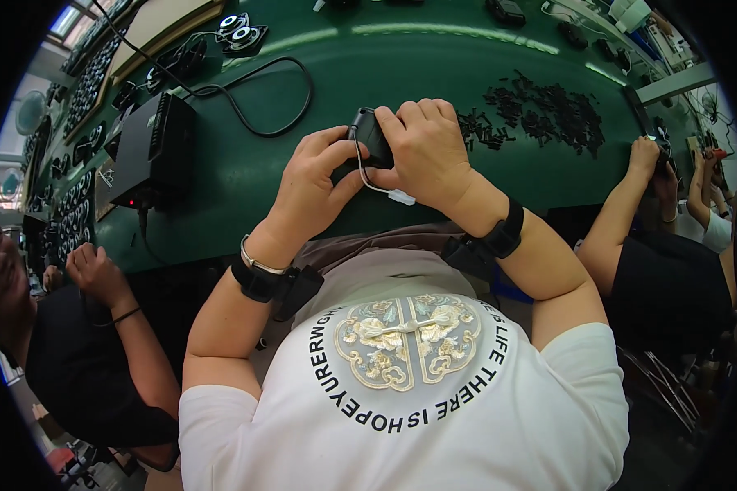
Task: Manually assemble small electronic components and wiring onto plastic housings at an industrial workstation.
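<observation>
Between my two hands, just above the green worktop, is a small black plastic housing [373, 141]. My left hand [313, 182] grips its left side, with the fingers bent and the thumb reaching toward its lower end. Over its right side curl the fingers of my right hand [431, 146], which hides much of it. A thin white cable [361, 168] runs down the left edge of the housing and bends right to a white plug [401, 197] hanging below my right palm. Whether the cable is fixed to the housing, I cannot tell.
Small black strips [549, 114] lie heaped on the green table [385, 69] to the right. A black box [155, 151] with a red light and a looped black cord [309, 86] are at left. Round speakers [239, 33] sit farther back. Co-workers sit on both sides.
</observation>
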A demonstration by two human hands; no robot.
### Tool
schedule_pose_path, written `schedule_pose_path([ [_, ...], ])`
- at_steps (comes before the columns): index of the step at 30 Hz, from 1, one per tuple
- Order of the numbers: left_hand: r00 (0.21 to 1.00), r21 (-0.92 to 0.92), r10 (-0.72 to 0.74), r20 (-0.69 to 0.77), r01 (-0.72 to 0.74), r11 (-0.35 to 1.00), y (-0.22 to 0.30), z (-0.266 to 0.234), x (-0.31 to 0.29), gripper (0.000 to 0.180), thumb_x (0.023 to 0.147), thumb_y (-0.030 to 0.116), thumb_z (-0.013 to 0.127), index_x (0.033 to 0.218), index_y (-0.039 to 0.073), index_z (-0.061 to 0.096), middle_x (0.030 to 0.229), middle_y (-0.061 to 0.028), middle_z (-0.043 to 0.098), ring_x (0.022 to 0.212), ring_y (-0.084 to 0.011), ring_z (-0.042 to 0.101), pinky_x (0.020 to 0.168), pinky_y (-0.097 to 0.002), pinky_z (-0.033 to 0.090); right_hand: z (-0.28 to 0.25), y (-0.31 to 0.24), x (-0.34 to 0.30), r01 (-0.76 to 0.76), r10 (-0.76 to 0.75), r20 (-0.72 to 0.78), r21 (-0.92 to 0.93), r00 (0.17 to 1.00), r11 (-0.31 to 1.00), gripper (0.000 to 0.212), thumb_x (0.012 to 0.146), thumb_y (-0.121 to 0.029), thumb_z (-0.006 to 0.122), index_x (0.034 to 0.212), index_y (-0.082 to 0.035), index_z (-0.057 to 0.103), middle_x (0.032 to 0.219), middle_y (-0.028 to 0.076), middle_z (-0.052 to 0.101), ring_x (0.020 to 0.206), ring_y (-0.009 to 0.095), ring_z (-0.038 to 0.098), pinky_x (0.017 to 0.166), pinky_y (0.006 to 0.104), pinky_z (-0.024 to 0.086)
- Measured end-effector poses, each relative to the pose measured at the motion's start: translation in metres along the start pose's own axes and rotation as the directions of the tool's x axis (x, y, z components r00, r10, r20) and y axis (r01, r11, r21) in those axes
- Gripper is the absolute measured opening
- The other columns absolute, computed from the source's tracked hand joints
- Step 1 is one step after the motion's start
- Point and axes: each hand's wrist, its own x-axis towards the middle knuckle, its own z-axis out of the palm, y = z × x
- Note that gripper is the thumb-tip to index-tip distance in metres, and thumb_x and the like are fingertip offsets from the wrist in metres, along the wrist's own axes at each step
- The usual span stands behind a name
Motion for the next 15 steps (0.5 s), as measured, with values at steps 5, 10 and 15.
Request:
schedule_pose_path([
  [5,0.996,0.236,0.088,0.028,-0.092,0.967,0.000,0.006,-0.003,0.047,0.072,0.017,0.080,0.118,0.019,0.069,0.116,-0.0117,0.064,0.105,-0.0309,0.059,0.088,-0.0424,0.047,-0.009,-0.016,-0.013,-0.045,0.051,0.093,-0.061,0.994,0.997,0.067,0.061,-0.039,0.083,0.115,-0.005,0.061,0.086,0.008,0.060,0.086,0.027,0.057,0.085,0.0406,0.042],
  [10,0.989,0.348,0.122,0.085,-0.144,0.927,0.014,-0.005,-0.006,0.053,0.069,0.021,0.082,0.120,0.021,0.068,0.116,-0.0125,0.063,0.105,-0.0316,0.059,0.089,-0.0417,0.046,-0.033,0.019,-0.013,-0.145,-0.028,0.368,0.435,0.929,0.889,0.074,0.061,-0.024,0.085,0.127,-0.006,0.056,0.099,0.009,0.063,0.093,0.029,0.058,0.084,0.0397,0.046],
  [15,0.992,0.303,0.112,0.055,-0.124,0.945,0.017,-0.002,-0.005,0.058,0.066,0.023,0.083,0.122,0.021,0.067,0.114,-0.0149,0.062,0.103,-0.0335,0.059,0.091,-0.0425,0.045,-0.001,0.045,-0.006,0.155,-0.230,0.040,0.625,0.972,0.765,0.074,0.063,-0.014,0.083,0.131,-0.006,0.053,0.117,0.012,0.061,0.104,0.031,0.059,0.088,0.0391,0.049],
])
